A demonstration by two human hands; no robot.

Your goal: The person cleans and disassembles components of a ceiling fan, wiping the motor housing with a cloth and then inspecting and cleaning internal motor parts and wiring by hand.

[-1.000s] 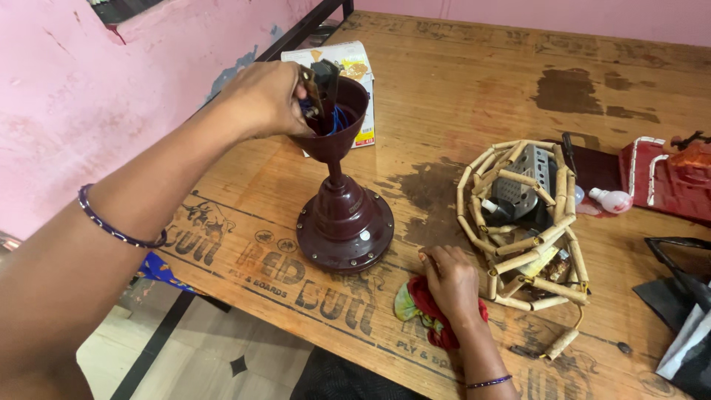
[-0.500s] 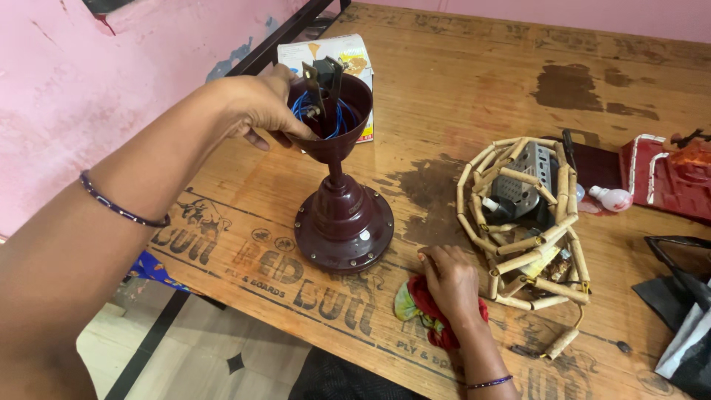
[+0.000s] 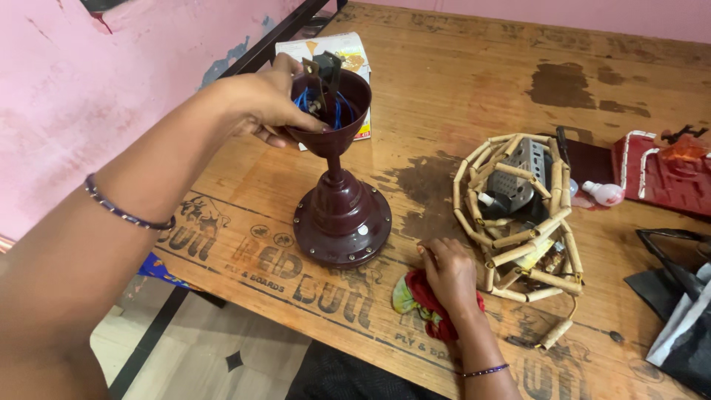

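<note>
Two hands (image 3: 259, 100), one maroon fan motor (image 3: 341, 215), one red cloth (image 3: 429, 300)

Left hand (image 3: 263, 100) grips maroon cup-topped fan fitting (image 3: 337, 185) | right hand (image 3: 448, 274) presses red cloth (image 3: 426, 304) | plywood table (image 3: 459, 89)

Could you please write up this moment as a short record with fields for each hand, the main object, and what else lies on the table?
Left hand: left hand grips the rim of the maroon cup at the top of the fan part.
Right hand: right hand rests on a red cloth on the table.
Main object: maroon fan part, upright, its domed base on the wooden table; blue wires show inside the cup.
Nearby: beaded ring around a grey part; cardboard box behind the cup; red case at right.
</note>
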